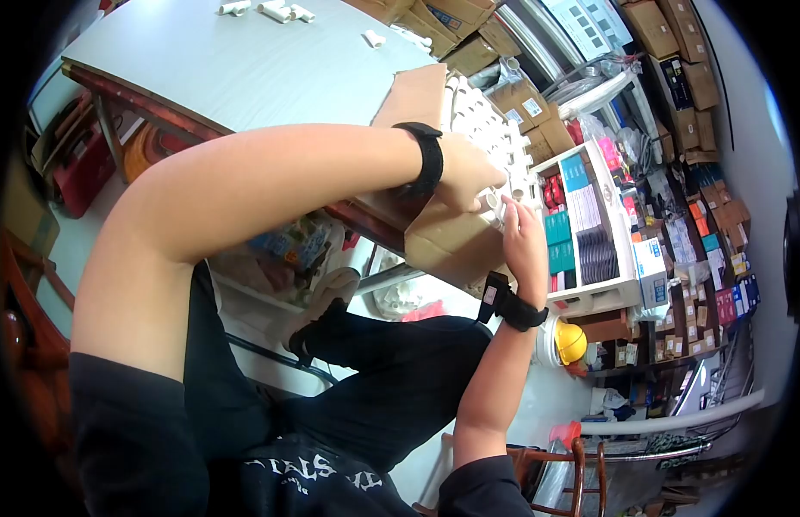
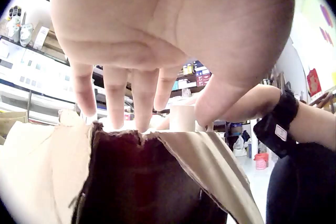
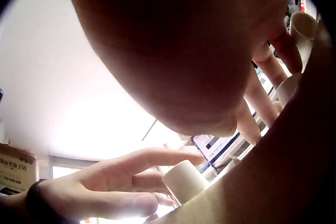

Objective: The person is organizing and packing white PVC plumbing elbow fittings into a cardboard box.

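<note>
White plastic pipe fittings (image 1: 473,112) fill an open cardboard box (image 1: 456,237) at the table's corner. My left hand (image 1: 464,171) is over the box's near end, thumb and fingers around one short white pipe fitting (image 2: 182,118). In the right wrist view that fitting (image 3: 185,182) stands beside the left hand's (image 3: 105,190) fingers. From the other side my right hand (image 1: 525,237) reaches in, its fingertips close to the same fitting. Its fingers (image 3: 259,98) extend loosely over other fittings (image 3: 289,90) in the right wrist view.
Several loose white fittings (image 1: 275,11) lie on the pale tabletop (image 1: 245,69). A white drawer unit (image 1: 589,220) with small boxes stands just beyond the cardboard box. Stocked shelves (image 1: 675,258) line the far side. A yellow helmet (image 1: 570,343) sits low near the right forearm.
</note>
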{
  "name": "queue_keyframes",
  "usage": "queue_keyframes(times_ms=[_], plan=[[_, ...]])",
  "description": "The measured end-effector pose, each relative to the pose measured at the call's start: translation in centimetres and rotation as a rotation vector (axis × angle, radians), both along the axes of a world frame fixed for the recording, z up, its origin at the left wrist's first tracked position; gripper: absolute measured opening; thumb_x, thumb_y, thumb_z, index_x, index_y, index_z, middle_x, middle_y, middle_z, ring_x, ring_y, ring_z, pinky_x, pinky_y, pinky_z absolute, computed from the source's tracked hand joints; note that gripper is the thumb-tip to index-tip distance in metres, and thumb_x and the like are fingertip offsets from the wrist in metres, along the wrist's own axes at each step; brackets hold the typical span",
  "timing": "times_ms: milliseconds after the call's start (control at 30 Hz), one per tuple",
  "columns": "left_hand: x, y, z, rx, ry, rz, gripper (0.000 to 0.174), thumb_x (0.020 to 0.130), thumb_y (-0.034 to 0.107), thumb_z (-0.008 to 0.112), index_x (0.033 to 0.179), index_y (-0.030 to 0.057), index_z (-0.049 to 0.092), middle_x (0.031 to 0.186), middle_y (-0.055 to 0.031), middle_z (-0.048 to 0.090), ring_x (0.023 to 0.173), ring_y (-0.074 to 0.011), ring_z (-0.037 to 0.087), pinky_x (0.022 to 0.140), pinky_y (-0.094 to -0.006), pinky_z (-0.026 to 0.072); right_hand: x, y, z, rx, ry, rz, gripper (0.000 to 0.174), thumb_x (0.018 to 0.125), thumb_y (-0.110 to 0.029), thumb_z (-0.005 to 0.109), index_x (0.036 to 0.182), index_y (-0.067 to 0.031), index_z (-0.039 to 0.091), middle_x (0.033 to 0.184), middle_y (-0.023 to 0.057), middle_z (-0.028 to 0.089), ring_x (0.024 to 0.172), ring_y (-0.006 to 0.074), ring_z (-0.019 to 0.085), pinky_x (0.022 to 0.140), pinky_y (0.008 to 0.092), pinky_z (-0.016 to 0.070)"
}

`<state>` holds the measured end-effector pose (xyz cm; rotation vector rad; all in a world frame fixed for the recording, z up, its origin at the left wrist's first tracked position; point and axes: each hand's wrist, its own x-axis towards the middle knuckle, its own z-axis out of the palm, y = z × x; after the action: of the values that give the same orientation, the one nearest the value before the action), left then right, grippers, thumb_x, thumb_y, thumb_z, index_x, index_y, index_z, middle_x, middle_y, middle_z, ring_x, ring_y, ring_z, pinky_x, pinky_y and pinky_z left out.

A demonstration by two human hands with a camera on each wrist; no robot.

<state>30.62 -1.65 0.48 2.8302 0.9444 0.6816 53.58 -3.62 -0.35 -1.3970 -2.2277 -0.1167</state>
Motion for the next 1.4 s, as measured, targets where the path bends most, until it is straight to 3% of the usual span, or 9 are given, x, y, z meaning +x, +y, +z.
queue_keyframes(times_ms=[133,233,300,400,600,800,900,967,1400], plan=[[-0.6,0.6,0.1,0.018,-0.098,-0.017,0.03,0.087,0.027,0.058,0.111,0.0099,0.063,0.092,-0.0185,0.069,0.088,-0.038,0.065,0.08,-0.0466,0.0503,-0.3,-0.4,0.4,0.11,-0.001,0.031,0.029,0.098,-0.018,0.048,0.112,-0.0009,0.066,0.098,0.0182,0.066,0.094,0.0341,0.061,0.085,0.0417,0.0473],[-1.3,1.0,0.9,0.002,-0.106,0.016,0.026,0.088,0.026,0.055,0.109,0.0127,0.066,0.096,-0.0161,0.069,0.091,-0.0358,0.065,0.082,-0.0453,0.0502,-2.0,-1.7,1.7,-0.055,0.312,0.02,0.026,0.097,-0.017,0.051,0.112,-0.0017,0.066,0.095,0.0149,0.066,0.088,0.0292,0.063,0.079,0.0378,0.0495],[-1.6,1.4,1.4,-0.062,-0.102,0.08,0.028,0.088,0.026,0.053,0.111,0.0173,0.067,0.103,-0.0142,0.069,0.097,-0.0329,0.066,0.085,-0.0442,0.0502,-2.4,-1.6,1.7,0.007,0.2,0.087,0.025,0.094,-0.018,0.059,0.112,-0.0033,0.067,0.096,0.0135,0.068,0.086,0.0249,0.064,0.076,0.0338,0.05],[-2.4,2.0,1.5,-0.082,-0.066,0.088,0.025,0.087,0.025,0.055,0.106,0.0147,0.069,0.099,-0.0142,0.07,0.095,-0.0326,0.066,0.084,-0.0437,0.051,-3.4,-2.0,2.0,-0.007,0.029,0.117,0.027,0.092,-0.023,0.066,0.112,-0.0046,0.068,0.097,0.0121,0.069,0.084,0.0183,0.065,0.076,0.0291,0.0484],[-3.3,3.0,0.5,-0.049,0.011,0.087,0.025,0.086,0.026,0.058,0.104,0.0149,0.071,0.098,-0.0127,0.071,0.097,-0.0315,0.066,0.085,-0.0428,0.051,-3.5,-1.8,1.4,-0.034,0.094,0.061,0.026,0.092,-0.026,0.065,0.107,-0.0046,0.07,0.082,0.0104,0.07,0.077,0.0168,0.066,0.071,0.0286,0.0496],[-2.9,2.0,0.1,-0.044,0.074,0.097,0.03,0.087,0.029,0.057,0.11,0.0195,0.072,0.105,-0.0104,0.071,0.101,-0.0296,0.066,0.088,-0.0413,0.0506,-3.8,-2.0,1.6,-0.037,0.035,-0.039,0.028,0.092,-0.027,0.066,0.107,-0.0042,0.069,0.081,0.0114,0.071,0.075,0.0178,0.068,0.07,0.0289,0.0507],[-2.8,1.8,-0.4,-0.036,0.059,0.098,0.027,0.086,0.029,0.058,0.107,0.0193,0.073,0.103,-0.0111,0.071,0.1,-0.0301,0.065,0.088,-0.0414,0.0504,-3.8,-2.0,1.6,-0.054,0.054,-0.06,0.025,0.089,-0.027,0.066,0.104,-0.0079,0.071,0.083,0.0147,0.071,0.078,0.0294,0.069,0.071,0.0363,0.052],[-2.9,1.7,-0.7,-0.008,0.007,0.092,0.022,0.086,0.026,0.062,0.1,0.0168,0.075,0.099,-0.013,0.07,0.096,-0.0328,0.065,0.086,-0.0425,0.0503,-3.8,-2.0,1.6,-0.051,0.057,-0.059,0.025,0.089,-0.027,0.066,0.105,-0.0081,0.07,0.084,0.0147,0.071,0.079,0.0291,0.069,0.071,0.0362,0.0521],[-3.3,1.9,-0.7,-0.063,-0.006,0.073,0.028,0.084,0.028,0.061,0.106,0.0162,0.073,0.105,-0.0142,0.07,0.097,-0.0325,0.066,0.087,-0.0427,0.0503,-3.9,-2.2,1.9,-0.028,-0.024,-0.104,0.024,0.09,-0.026,0.065,0.105,-0.0074,0.07,0.086,0.0152,0.071,0.079,0.0283,0.07,0.071,0.0353,0.0527]])
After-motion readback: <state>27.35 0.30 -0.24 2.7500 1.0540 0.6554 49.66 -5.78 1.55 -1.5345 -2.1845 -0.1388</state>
